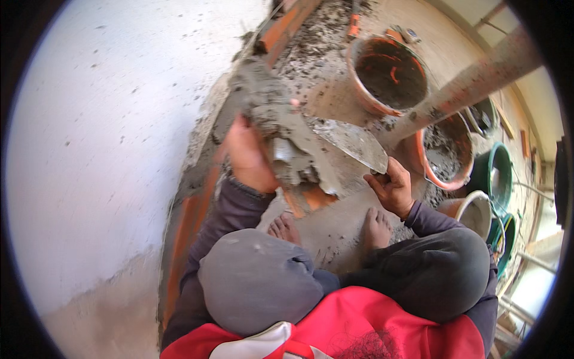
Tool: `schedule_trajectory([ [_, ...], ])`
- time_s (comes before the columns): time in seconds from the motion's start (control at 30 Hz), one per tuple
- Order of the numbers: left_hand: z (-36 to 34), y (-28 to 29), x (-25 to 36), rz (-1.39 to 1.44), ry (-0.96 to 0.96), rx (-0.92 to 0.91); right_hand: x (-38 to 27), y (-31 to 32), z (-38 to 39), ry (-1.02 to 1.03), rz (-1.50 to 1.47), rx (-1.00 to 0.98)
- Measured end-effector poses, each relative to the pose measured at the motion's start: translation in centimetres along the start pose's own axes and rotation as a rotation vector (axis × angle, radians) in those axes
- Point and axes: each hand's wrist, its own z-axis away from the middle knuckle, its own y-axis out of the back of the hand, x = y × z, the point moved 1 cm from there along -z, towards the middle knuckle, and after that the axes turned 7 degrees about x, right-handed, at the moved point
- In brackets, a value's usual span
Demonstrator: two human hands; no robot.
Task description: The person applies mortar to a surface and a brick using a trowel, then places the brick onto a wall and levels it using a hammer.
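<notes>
My left hand (247, 154) is closed around the side of a long piece thickly coated in wet grey mortar, apparently a brick (272, 113). It is held up in front of my left knee, next to the wall edge. In my right hand (396, 188) is a trowel (353, 142), gripped at the handle. Its mortar-smeared blade points left toward the coated brick; whether the two touch, I cannot tell. Ragged mortar hangs off the brick's lower end. Below it an orange brick surface (317, 198) shows, partly hidden by the mortar.
A white wall (119, 119) rises on the left, with orange bricks (190, 230) along its base. A thick spattered pole (466, 87) slants across the right. Around it stand an orange mortar bucket (366, 90), a second orange bucket (420, 158) and green buckets (508, 179). Loose mortar litters the floor.
</notes>
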Motion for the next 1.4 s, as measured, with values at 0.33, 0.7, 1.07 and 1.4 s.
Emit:
schedule_trajectory([
  [0.33,0.7,3.7,1.3,-0.017,-0.045,-0.036,-5.9,20.4,-0.4,-0.310,0.498,-0.466],
  [0.7,-0.2,3.8,-1.5,0.055,0.128,-0.072,-0.3,21.5,-1.6,-0.250,1.388,-0.470],
  [1.07,-0.4,5.6,-1.5,-0.227,-0.013,0.009,-6.9,16.0,-6.3,-0.057,0.806,-0.589],
  [1.4,-1.6,5.8,-2.9,-0.078,0.020,0.037,-1.8,-7.6,-16.7,-0.908,-1.039,-0.610],
])
